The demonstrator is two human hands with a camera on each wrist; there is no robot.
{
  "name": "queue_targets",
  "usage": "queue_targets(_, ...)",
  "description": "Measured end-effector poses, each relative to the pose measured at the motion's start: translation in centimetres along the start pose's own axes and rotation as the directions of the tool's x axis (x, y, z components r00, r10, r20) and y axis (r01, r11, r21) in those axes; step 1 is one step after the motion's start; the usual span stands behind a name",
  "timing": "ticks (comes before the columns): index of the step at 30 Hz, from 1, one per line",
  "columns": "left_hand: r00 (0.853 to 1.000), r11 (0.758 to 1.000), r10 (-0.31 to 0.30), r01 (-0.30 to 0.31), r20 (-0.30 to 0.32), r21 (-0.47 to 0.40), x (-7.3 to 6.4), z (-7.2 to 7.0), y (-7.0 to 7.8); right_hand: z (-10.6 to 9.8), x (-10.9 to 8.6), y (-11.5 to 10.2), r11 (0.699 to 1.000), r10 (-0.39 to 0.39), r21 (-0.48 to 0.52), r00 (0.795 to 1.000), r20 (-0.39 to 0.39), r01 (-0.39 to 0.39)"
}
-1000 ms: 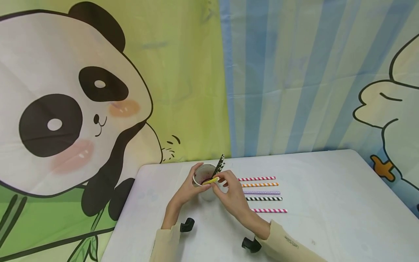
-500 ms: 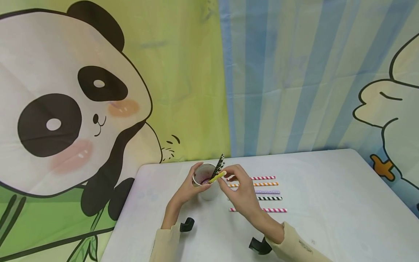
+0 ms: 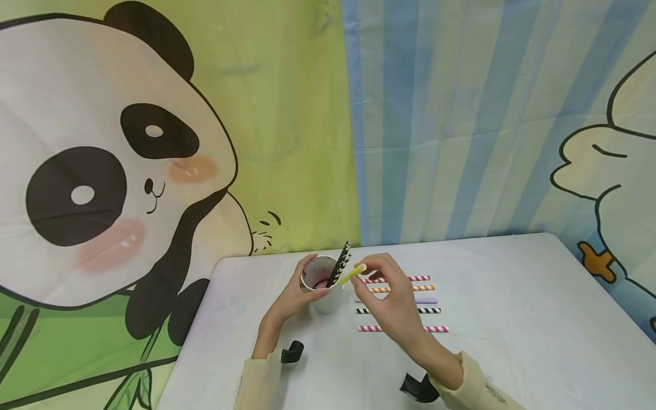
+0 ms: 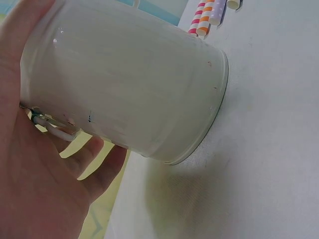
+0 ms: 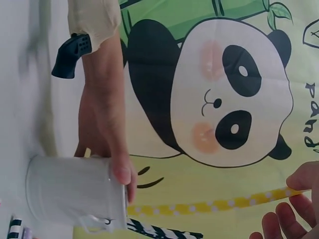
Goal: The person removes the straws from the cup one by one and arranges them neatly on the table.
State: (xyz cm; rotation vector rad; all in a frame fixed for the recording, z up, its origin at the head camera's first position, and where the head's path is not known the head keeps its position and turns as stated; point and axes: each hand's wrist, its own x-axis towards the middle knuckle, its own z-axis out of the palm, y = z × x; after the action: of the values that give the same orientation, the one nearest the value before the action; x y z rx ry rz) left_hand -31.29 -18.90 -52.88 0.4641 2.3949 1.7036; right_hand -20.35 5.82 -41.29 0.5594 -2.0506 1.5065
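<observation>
My left hand (image 3: 294, 293) grips a small white pail (image 3: 328, 306) at its rim, thumb on the near side and fingers round the far side. In the left wrist view the pail (image 4: 124, 74) stands tilted across the picture above the white table. Black-and-white paper straws (image 3: 339, 265) lean out over its right rim. Between thumb and fingertips, my right hand (image 3: 397, 302) pinches one end of a yellow straw (image 3: 352, 274). White dots show on this yellow straw (image 5: 214, 205) in the right wrist view, where its other end is right at the pail's rim.
Right of the pail, several striped or dotted straws lie in rows on the table: red-white (image 3: 420, 278), orange-white (image 3: 424, 288), purple (image 3: 427, 300), black-white (image 3: 429, 311) and pink-white (image 3: 437, 329), partly behind my right hand. A panda-printed curtain (image 3: 287, 142) hangs behind the table.
My right hand has moved right and slightly up, taking the yellow straw from over the pail's mouth to its right rim. The left hand and pail have stayed put.
</observation>
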Motion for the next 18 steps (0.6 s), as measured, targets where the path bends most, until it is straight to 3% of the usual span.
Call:
queue_targets(9,1.000,1.000,0.000,-0.001,0.004,0.004,-0.1,0.2,0.0,-1.1,-0.3,-0.5,0.998,-0.059,0.002,0.998,-0.018,0.060)
queue_targets(18,1.000,1.000,-0.002,0.002,-0.002,0.009,-0.1,-0.1,0.0,-1.4,-0.9,0.5,0.982,-0.151,-0.109,0.987,0.061,0.157)
